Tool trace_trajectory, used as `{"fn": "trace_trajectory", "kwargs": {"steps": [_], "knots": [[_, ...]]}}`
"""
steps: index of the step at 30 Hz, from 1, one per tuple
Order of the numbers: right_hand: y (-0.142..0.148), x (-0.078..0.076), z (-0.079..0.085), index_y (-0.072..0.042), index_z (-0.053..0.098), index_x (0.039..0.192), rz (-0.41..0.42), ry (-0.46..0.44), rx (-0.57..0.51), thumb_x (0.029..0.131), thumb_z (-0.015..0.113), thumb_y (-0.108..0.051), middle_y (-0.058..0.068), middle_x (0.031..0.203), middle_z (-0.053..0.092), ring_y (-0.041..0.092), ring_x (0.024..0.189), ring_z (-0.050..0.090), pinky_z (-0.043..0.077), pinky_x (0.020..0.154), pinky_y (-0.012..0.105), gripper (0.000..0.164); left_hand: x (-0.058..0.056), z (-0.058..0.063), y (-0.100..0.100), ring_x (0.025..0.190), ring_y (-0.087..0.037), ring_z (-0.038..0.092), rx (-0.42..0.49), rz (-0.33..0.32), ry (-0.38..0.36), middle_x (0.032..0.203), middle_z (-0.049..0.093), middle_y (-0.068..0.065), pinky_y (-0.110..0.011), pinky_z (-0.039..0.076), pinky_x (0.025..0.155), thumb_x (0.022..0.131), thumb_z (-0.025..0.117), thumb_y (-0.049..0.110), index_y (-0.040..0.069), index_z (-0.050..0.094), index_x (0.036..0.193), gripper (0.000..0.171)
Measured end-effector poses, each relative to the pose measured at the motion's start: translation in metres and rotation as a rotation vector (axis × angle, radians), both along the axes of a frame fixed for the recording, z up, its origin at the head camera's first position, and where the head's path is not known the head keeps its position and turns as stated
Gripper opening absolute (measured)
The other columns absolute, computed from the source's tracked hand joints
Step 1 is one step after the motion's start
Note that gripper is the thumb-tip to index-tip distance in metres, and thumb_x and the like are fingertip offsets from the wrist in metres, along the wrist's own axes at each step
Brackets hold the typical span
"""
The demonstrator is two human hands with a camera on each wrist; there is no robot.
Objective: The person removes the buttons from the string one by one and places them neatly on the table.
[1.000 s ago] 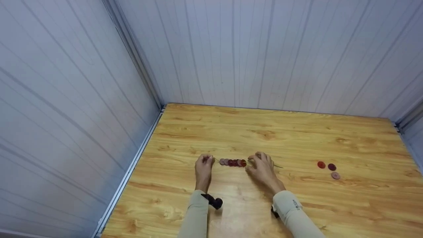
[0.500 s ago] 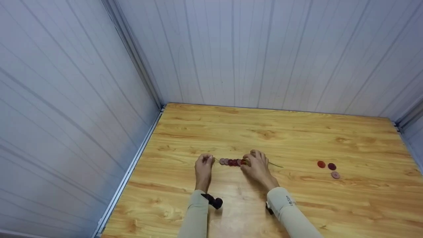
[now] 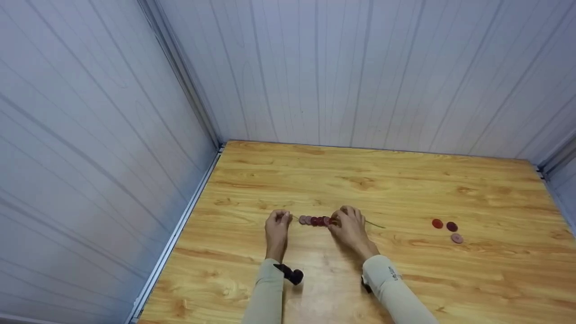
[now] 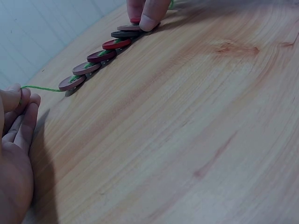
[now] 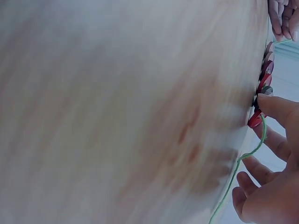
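Several round buttons (image 3: 314, 220), pinkish, dark and red, overlap in a row on a green string (image 4: 42, 87), tilted against each other close over the table. At the left end, my left hand (image 3: 276, 229) pinches the string between thumb and fingers. My right hand (image 3: 351, 227) is at the other end, its thumb and a finger pinching the last buttons of the row, with a red button (image 5: 255, 119) outermost. Beyond that button the string's loose tail (image 5: 233, 172) runs past the right fingers; under the hand, part of it is hidden in the head view.
Off to the right on the wooden table (image 3: 495, 279) lie three loose buttons: a red one (image 3: 437, 223), a dark purple one (image 3: 452, 226) and a pinkish one (image 3: 456, 238). White panel walls (image 3: 315, 72) stand behind and to the left.
My right hand has moved a little left, onto the red end of the button row, and its fingers have closed there. The left hand keeps its place on the string.
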State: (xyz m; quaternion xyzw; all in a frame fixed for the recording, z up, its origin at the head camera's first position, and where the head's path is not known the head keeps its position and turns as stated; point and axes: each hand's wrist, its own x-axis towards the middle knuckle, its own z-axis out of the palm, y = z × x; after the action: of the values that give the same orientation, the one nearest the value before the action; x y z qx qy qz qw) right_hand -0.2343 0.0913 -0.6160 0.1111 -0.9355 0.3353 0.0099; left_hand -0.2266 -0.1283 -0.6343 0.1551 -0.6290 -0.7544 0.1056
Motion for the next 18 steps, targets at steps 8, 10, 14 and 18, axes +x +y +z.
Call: {"fn": "trace_trajectory", "kwargs": {"steps": [8, 10, 14, 18], "knots": [[0.008, 0.000, -0.002, -0.016, 0.066, 0.102, -0.002, -0.008, -0.003, 0.086, 0.072, -0.028, 0.013, 0.134, 0.048, 0.036, 0.127, 0.033, 0.025, 0.105, 0.055, 0.021, 0.000, -0.001, 0.000, 0.100, -0.031, 0.063, 0.016, 0.004, 0.007, 0.098, 0.060, -0.018, -0.032, 0.055, 0.092, 0.093, 0.058, 0.002, -0.005, 0.058, 0.101, 0.010], [0.010, 0.001, -0.001, -0.017, 0.066, 0.103, -0.001, -0.021, -0.010, 0.087, 0.071, -0.029, 0.012, 0.134, 0.047, 0.035, 0.128, 0.032, 0.024, 0.106, 0.055, 0.021, -0.001, -0.002, 0.000, 0.100, -0.030, 0.063, 0.031, 0.010, 0.004, 0.097, 0.059, -0.016, -0.031, 0.055, 0.092, 0.093, 0.059, 0.002, -0.005, 0.058, 0.101, 0.010], [0.016, 0.001, 0.000, -0.017, 0.066, 0.103, 0.000, -0.042, -0.041, 0.088, 0.070, -0.029, 0.012, 0.135, 0.046, 0.035, 0.130, 0.030, 0.021, 0.108, 0.055, 0.020, -0.002, -0.003, 0.000, 0.099, -0.029, 0.064, 0.026, 0.016, -0.004, 0.096, 0.059, -0.014, -0.031, 0.055, 0.092, 0.093, 0.060, 0.003, -0.005, 0.058, 0.101, 0.012], [0.021, 0.002, 0.001, -0.016, 0.066, 0.101, 0.001, -0.039, -0.060, 0.088, 0.069, -0.030, 0.014, 0.136, 0.046, 0.036, 0.130, 0.030, 0.020, 0.108, 0.056, 0.019, -0.002, -0.003, 0.000, 0.099, -0.029, 0.064, 0.005, 0.017, -0.008, 0.097, 0.060, -0.014, -0.031, 0.055, 0.092, 0.093, 0.060, 0.006, -0.004, 0.058, 0.101, 0.013]]}}
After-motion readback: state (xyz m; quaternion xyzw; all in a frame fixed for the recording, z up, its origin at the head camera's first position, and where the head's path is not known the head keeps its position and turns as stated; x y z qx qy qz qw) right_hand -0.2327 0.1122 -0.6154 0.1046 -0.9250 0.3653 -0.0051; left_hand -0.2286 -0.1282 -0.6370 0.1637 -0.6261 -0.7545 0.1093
